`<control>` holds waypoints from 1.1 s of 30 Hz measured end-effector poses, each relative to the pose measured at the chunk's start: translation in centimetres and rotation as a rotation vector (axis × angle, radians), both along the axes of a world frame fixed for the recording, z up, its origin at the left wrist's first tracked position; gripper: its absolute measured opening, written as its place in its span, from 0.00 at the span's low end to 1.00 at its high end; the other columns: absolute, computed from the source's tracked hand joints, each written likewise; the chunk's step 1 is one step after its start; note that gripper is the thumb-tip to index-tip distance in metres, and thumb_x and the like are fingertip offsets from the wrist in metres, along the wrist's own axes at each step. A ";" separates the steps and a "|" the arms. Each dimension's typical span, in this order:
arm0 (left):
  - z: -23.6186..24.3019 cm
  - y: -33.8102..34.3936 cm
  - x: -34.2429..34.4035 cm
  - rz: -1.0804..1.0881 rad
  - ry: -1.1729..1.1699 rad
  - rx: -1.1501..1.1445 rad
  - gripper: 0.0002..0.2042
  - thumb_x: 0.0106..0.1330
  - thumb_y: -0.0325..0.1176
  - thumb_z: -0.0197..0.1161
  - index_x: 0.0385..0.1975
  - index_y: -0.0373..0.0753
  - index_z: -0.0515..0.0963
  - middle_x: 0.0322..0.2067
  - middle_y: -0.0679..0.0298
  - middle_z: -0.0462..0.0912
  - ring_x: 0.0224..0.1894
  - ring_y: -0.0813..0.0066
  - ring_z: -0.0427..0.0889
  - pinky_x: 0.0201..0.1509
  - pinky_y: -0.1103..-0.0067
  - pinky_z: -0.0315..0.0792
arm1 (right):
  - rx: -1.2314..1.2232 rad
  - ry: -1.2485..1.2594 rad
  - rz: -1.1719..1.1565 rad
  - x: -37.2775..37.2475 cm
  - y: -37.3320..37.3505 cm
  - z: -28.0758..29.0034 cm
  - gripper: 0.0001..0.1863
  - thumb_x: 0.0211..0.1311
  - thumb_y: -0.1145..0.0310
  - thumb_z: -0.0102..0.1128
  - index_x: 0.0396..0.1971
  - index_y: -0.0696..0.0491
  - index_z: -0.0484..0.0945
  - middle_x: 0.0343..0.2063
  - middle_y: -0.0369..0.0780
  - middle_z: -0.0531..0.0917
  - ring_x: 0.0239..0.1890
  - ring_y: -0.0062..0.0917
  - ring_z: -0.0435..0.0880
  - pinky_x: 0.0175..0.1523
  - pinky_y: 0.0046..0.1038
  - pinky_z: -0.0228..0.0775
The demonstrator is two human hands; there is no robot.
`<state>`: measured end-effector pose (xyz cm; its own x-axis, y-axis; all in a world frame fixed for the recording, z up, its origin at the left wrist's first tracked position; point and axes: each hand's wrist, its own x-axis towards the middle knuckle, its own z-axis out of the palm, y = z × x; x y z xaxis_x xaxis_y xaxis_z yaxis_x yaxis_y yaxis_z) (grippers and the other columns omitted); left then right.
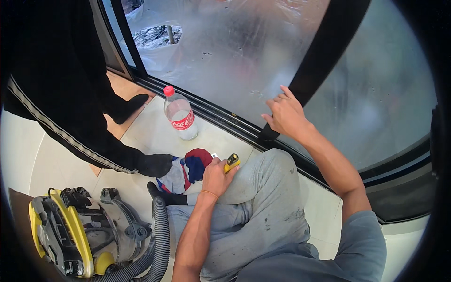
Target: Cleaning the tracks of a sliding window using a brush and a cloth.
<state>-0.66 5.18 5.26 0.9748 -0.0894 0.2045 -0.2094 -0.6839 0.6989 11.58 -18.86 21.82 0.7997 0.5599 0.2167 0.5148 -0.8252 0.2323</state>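
My left hand (217, 179) is closed around a tool with a yellow-and-black handle (231, 163), held over my bent leg; its working end is hidden. My right hand (287, 113) is raised in front of the dark upright frame (315, 70) of a glass door. Its thumb and index finger are apart, the other fingers loosely bent, and it holds nothing; I cannot tell if a fingertip touches the frame. Beyond my left hand a crumpled red, blue and grey cloth (174, 177) lies on the floor. A clear plastic bottle (177, 110) with red cap and label stands beside the door track.
A person in black trousers (61, 108) and dark socks stands at left, one foot against the cloth. A yellow-and-black vacuum cleaner (66, 230) with a grey ribbed hose (161, 235) sits at lower left. The door track (221, 117) crosses the tiled floor below hazy glass (235, 51).
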 end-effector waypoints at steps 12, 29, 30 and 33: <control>0.3 -0.3 -0.6 -0.020 0.116 0.030 0.19 0.63 0.46 0.73 0.38 0.34 0.85 0.37 0.49 0.81 0.38 0.45 0.84 0.42 0.59 0.77 | -0.024 -0.056 -0.201 -5.7 -5.7 -0.1 0.20 0.57 0.54 0.72 0.34 0.58 0.84 0.28 0.46 0.87 0.41 0.38 0.84 0.67 0.37 0.61; 2.9 -2.0 0.6 0.013 0.012 0.136 0.18 0.61 0.44 0.74 0.46 0.39 0.87 0.35 0.54 0.79 0.38 0.54 0.81 0.43 0.63 0.71 | 0.830 0.569 0.170 -10.3 -2.3 -0.6 0.36 0.58 0.54 0.75 0.63 0.56 0.76 0.57 0.52 0.79 0.54 0.49 0.81 0.57 0.43 0.74; 3.3 -2.5 0.9 -0.010 -0.033 0.160 0.17 0.62 0.42 0.74 0.45 0.39 0.87 0.35 0.56 0.79 0.38 0.55 0.80 0.44 0.64 0.69 | 0.836 0.565 0.164 -9.9 -1.0 -0.9 0.36 0.58 0.54 0.75 0.63 0.56 0.76 0.57 0.52 0.79 0.54 0.49 0.81 0.57 0.43 0.74; 4.0 -3.3 1.4 -0.097 -0.029 0.206 0.20 0.61 0.40 0.73 0.50 0.38 0.84 0.39 0.56 0.79 0.43 0.55 0.78 0.48 0.64 0.67 | 0.715 0.843 0.259 -8.8 1.1 -2.5 0.35 0.58 0.57 0.75 0.65 0.53 0.74 0.59 0.50 0.77 0.54 0.46 0.82 0.56 0.40 0.75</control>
<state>0.73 1.87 9.26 0.9536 -0.2252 0.1997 -0.2988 -0.7874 0.5392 2.77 -17.72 19.28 0.7201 0.6938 0.0007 0.4587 -0.4753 -0.7508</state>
